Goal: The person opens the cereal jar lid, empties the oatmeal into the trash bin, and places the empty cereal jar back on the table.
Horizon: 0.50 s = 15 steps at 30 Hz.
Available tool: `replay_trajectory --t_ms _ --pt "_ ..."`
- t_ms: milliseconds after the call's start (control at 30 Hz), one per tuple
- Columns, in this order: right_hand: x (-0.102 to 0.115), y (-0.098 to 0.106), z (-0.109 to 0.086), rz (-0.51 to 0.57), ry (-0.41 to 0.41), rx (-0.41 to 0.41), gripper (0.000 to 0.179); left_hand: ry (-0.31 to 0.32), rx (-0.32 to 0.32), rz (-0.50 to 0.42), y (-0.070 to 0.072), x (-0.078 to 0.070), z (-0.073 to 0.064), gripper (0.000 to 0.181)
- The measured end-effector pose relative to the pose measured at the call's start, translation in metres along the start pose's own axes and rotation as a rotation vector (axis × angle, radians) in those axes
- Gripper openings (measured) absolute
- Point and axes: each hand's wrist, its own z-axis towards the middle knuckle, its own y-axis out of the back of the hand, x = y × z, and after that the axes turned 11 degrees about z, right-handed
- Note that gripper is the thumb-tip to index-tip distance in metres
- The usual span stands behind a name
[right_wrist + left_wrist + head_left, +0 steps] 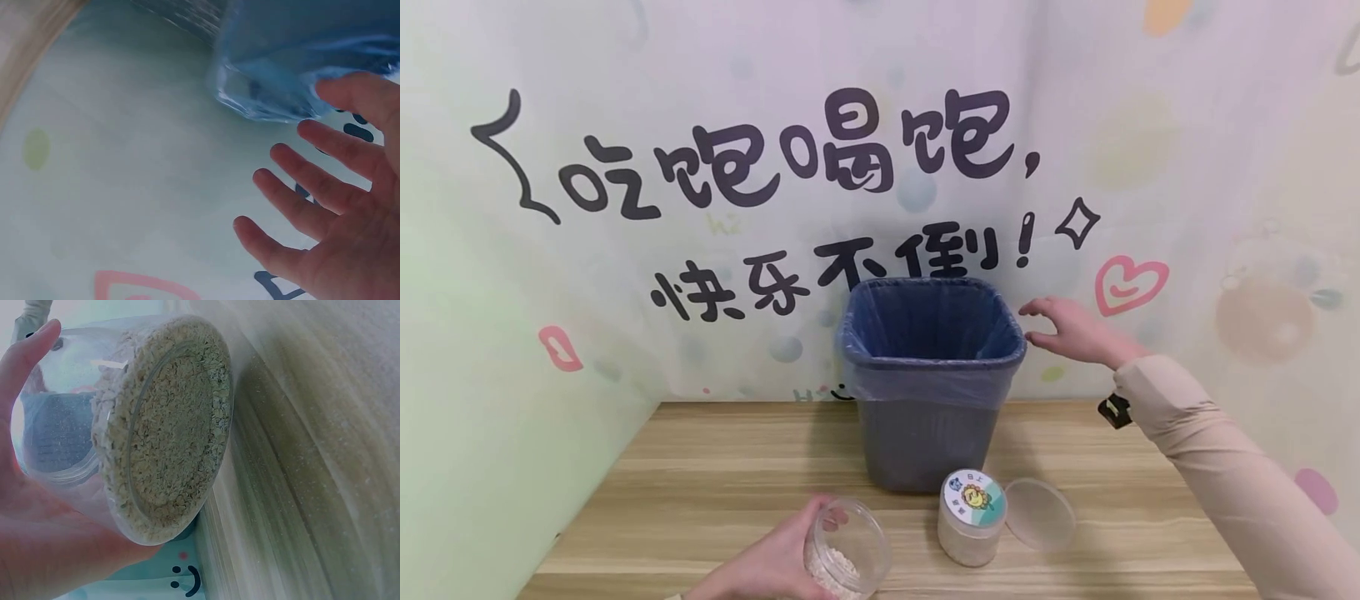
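Jar of oats [848, 552]: left hand [772, 554] is clamping its fingers round it above table [722, 475]; right hand [1067, 329], fingers spread, is hovering beside bin [928, 433], apparently lining up a hold, next probably needing those fingers closed on it.

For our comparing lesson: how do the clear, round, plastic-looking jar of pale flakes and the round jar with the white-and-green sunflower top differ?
The clear flake jar is open at its mouth, while the sunflower-topped jar is covered. The clear flake jar is held in the left hand; the sunflower-topped jar stands upright on the wood-grain table. Both are round.
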Motion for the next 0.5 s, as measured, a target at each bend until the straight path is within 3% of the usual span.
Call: replay_trajectory --t_ms 100,300,500 --pt "0.004 0.006 0.007 -0.002 0.011 -0.017 0.03 -0.002 0.002 0.005 -0.001 0.001 0.0 0.084" --pt "0.013 0.013 0.021 -0.008 -0.069 -0.006 0.03 -0.022 0.009 -0.013 0.0 0.002 0.001 0.083" --pt "0.02 0.01 0.033 -0.054 -0.121 0.005 0.036 0.041 0.02 -0.033 0.0 -0.003 0.002 0.084"
